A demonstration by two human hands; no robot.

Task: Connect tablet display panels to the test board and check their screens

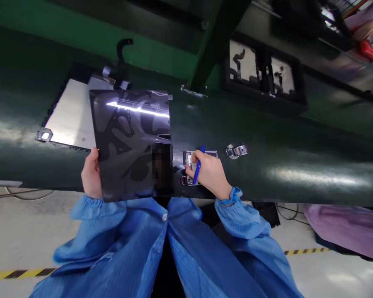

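My feed's got yellow-and-black striped tape on the pale grey floor, plus a thin looped cable over on the left. Pinkish-purple fabric fills the lower right, some blurry bright red thing is up top right, and a dark green beam slants across top centre.

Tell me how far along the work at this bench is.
Apparently done: the dark panel is beside the small circuit board. In hand: the left hand holds the panel; the right hand works at the board with a blue tool. Possibly left: securing the dark strip between them, its join hidden.
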